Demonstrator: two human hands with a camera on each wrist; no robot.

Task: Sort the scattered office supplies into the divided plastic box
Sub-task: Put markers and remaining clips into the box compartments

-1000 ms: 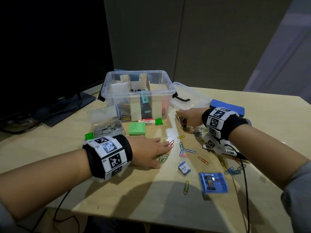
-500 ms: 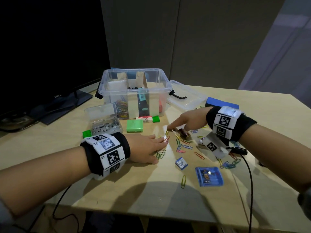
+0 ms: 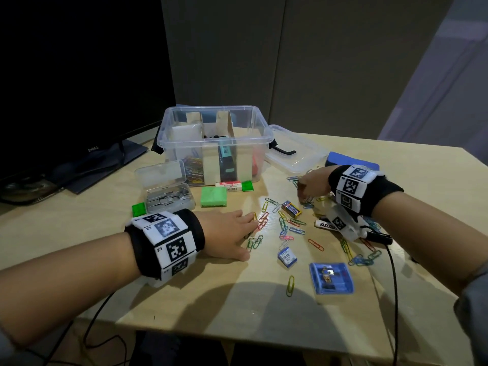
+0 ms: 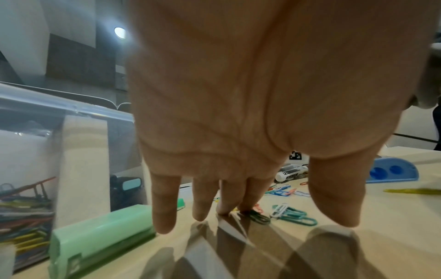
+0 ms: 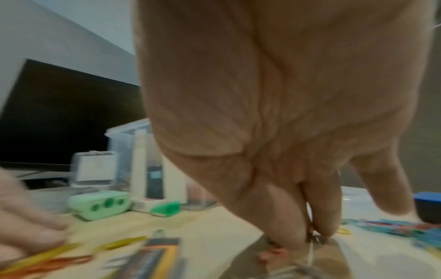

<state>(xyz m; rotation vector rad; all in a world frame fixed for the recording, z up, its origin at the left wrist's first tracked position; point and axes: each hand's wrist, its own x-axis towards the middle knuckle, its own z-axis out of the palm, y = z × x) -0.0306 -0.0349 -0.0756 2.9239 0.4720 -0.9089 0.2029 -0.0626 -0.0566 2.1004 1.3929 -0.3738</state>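
The clear divided box (image 3: 173,151) stands at the back centre with paper clips in its left compartment and markers in the middle one. Coloured paper clips (image 3: 284,223) lie scattered on the table between my hands. My left hand (image 3: 232,233) lies flat with straight fingers (image 4: 229,200), their tips touching a few clips (image 4: 259,218). My right hand (image 3: 310,187) reaches down to the right of a small orange and blue battery (image 3: 291,208). Its thumb and forefinger (image 5: 322,213) pinch a paper clip (image 5: 312,236) from a pile; that view is blurred.
An open case of staples (image 3: 169,192), a green sharpener (image 3: 214,200), an eraser (image 3: 228,184) and small green pieces (image 3: 247,186) lie before the box. The box lid (image 3: 295,154) and a blue item (image 3: 343,159) lie to the right, a blue case (image 3: 331,278) near the front, and a monitor (image 3: 66,75) at left.
My right hand carried the battery to the table's middle, left it there, and drew back right onto the clip pile. The left hand has stayed flat.
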